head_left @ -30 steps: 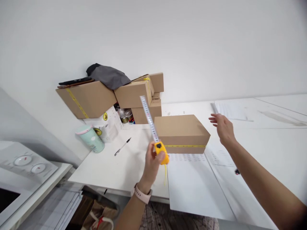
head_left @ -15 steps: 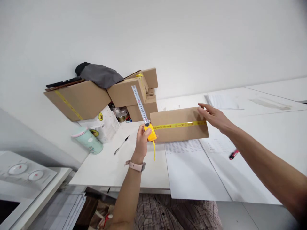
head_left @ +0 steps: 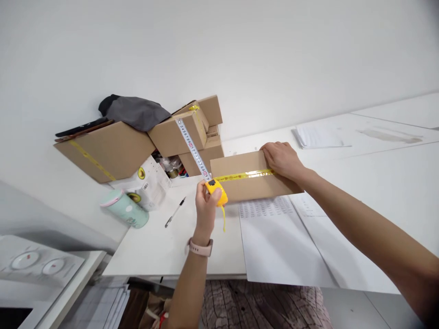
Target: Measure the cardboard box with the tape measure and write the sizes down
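My left hand [head_left: 206, 204] is closed round a yellow tape measure [head_left: 217, 190], whose white blade [head_left: 192, 147] sticks up and to the left. The tape measure sits at the left end of a brown cardboard box [head_left: 245, 183] lying on the white table [head_left: 164, 246]. A strip of yellow tape [head_left: 245, 174] runs along the box's top. My right hand [head_left: 281, 158] rests on the box's right part, fingers curled over its far edge. A pale watch is on my left wrist.
Stacked cardboard boxes [head_left: 171, 135] with a grey cloth [head_left: 133, 112] on top stand at the back left. A mint-green tumbler [head_left: 126, 214], a white carton [head_left: 151, 180] and a pen [head_left: 174, 212] lie near them. Printed sheets [head_left: 274, 237] cover the table in front of me.
The box has been tipped over so that its taped face is up. My right hand came from the air onto the box. My left hand brought the tape measure to the box's left end.
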`<action>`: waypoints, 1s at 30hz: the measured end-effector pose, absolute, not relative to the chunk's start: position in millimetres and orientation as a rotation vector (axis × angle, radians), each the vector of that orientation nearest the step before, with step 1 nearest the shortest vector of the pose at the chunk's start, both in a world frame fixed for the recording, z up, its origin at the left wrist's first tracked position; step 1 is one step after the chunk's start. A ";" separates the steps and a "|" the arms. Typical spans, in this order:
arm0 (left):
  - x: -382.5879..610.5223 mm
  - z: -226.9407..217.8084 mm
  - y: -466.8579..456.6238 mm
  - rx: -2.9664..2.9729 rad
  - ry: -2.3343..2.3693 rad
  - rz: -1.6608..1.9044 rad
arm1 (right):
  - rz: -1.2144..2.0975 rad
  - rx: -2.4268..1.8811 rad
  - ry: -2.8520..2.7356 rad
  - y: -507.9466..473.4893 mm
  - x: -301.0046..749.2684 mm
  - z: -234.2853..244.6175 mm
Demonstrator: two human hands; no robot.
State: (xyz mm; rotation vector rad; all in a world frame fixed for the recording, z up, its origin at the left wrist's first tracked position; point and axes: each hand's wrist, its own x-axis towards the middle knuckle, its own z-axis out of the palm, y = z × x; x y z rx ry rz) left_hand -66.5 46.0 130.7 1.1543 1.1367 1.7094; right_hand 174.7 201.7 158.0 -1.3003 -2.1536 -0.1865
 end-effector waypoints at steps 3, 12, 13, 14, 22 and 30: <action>-42.0 123.0 28.7 1.223 1.056 1.628 | -0.117 -1.370 -2.179 217.0 170.7 165.1; 17.1 84.3 5.3 1.002 0.835 1.173 | 0.059 -1.500 -2.087 226.0 162.1 173.2; 19.3 81.2 4.6 0.982 0.837 1.170 | 0.076 -1.509 -2.076 226.1 161.9 173.2; 21.1 78.4 3.7 0.967 0.842 1.168 | 0.091 -1.518 -2.065 226.4 161.6 173.3; 29.8 64.8 -5.3 0.944 0.869 1.146 | 0.084 -1.585 -1.994 225.9 151.5 177.7; 34.8 51.4 -8.4 0.998 0.864 1.185 | -0.020 -1.525 -2.001 224.8 147.9 169.9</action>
